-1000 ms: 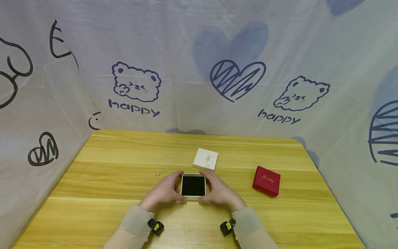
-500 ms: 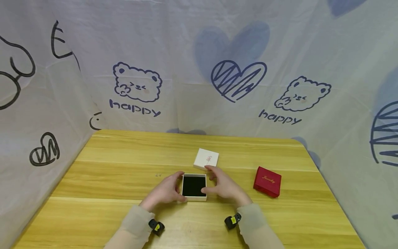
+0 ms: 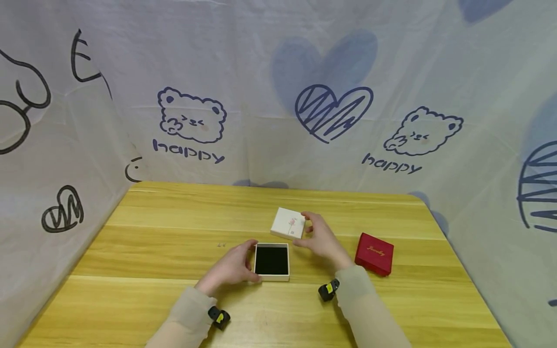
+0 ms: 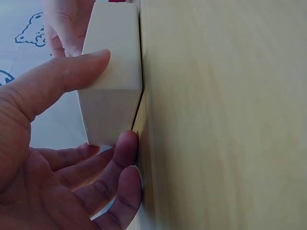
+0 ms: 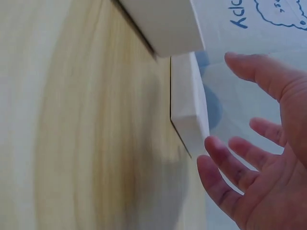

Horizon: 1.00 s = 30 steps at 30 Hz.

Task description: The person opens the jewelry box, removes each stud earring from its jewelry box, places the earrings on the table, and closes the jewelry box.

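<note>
In the head view, an open white jewelry box base (image 3: 272,278) with a black lining (image 3: 271,261) lies on the table. My left hand (image 3: 232,265) holds it by its left side, the thumb on the near wall and fingertips around the far left corner; the left wrist view shows the thumb lying on the white wall (image 4: 112,43). Just behind the base lies its white lid (image 3: 286,222), printed with a small pink flower. Around the lid's right side my right hand (image 3: 321,238) is spread, fingertips right at its edge, and the right wrist view shows the thumb apart from the lid (image 5: 184,91).
A red box (image 3: 374,253) with gold lettering sits on the right of the wooden table (image 3: 174,241). Two tiny silvery things (image 3: 221,245) lie left of the white box base. A printed cloth (image 3: 261,96) hangs behind the table and at its sides.
My right hand has let go of the right side of the white box base and moved back and right to the lid. The left hand has stayed at the base.
</note>
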### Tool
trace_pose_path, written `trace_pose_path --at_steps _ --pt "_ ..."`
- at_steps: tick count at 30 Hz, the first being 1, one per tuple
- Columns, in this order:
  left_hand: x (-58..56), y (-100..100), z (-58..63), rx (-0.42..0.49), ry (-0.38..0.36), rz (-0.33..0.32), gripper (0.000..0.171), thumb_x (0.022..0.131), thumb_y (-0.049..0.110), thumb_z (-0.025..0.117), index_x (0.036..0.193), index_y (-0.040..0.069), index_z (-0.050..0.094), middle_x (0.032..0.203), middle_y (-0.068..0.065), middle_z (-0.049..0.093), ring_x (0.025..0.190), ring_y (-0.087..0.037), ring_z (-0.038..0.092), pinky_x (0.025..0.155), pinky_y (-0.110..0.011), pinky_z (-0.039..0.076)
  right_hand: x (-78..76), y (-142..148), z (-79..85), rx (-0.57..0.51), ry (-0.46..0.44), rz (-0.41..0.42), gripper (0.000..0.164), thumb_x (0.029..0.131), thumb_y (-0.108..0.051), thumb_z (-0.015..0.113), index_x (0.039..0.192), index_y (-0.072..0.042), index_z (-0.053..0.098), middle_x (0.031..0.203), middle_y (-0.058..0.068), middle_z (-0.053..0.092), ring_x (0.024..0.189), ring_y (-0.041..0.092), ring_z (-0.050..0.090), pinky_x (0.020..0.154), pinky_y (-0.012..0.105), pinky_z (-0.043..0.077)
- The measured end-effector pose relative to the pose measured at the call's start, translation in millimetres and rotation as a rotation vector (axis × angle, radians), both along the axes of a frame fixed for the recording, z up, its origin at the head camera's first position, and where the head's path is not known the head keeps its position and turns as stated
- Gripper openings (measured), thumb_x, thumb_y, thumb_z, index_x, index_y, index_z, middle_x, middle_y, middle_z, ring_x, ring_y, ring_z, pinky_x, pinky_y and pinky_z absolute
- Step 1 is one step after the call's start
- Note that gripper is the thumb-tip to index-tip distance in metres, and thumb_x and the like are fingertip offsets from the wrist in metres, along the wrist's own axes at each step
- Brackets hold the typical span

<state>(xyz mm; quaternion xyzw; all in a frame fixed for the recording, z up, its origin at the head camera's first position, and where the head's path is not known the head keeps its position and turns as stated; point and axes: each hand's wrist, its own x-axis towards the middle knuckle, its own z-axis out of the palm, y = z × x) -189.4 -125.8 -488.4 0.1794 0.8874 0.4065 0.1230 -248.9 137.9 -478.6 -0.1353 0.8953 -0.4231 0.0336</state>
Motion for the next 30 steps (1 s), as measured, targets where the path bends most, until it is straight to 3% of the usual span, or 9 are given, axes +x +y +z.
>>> trace_pose_path --at_steps 8,15,18,30 --pt "-0.4 0 0.7 0.015 -0.002 -0.005 0.097 0.064 0.009 0.09 0.142 -0.01 0.037 0.079 -0.006 0.058 0.065 -0.014 0.054 0.059 -0.03 0.047 -14.9 4 -6.1 0.107 0.003 -0.016 0.095 0.073 -0.021 0.088 0.149 -0.002 0.035 0.139 0.021 0.041 0.101 0.031 0.053 0.085 0.041 0.047" --pt "0.2 0 1.4 0.004 -0.009 -0.001 0.096 0.065 0.009 0.09 0.143 -0.009 0.036 0.078 -0.007 0.058 0.065 -0.014 0.054 0.058 -0.029 0.046 -20.1 4 -9.5 0.155 -0.036 -0.018 0.106 0.07 -0.025 0.09 0.153 -0.001 0.028 0.149 0.022 0.033 0.128 0.037 0.042 0.108 0.051 0.032" --pt "1.0 0 1.7 0.0 -0.011 0.001 0.096 0.065 0.009 0.09 0.143 -0.009 0.036 0.077 -0.006 0.058 0.065 -0.014 0.053 0.058 -0.029 0.046 -22.2 3 -11.3 0.167 -0.044 -0.019 0.109 0.07 -0.027 0.091 0.153 0.0 0.025 0.15 0.023 0.031 0.135 0.039 0.036 0.11 0.051 0.029" --pt "0.4 0 -0.2 0.0 -0.001 0.002 0.096 0.064 0.01 0.09 0.142 -0.008 0.038 0.076 -0.005 0.058 0.065 -0.014 0.053 0.059 -0.031 0.046 -28.7 -3 -13.2 0.222 -0.036 -0.029 0.105 0.069 -0.028 0.091 0.15 0.003 0.031 0.15 0.023 0.035 0.136 0.04 0.033 0.11 0.05 0.029"
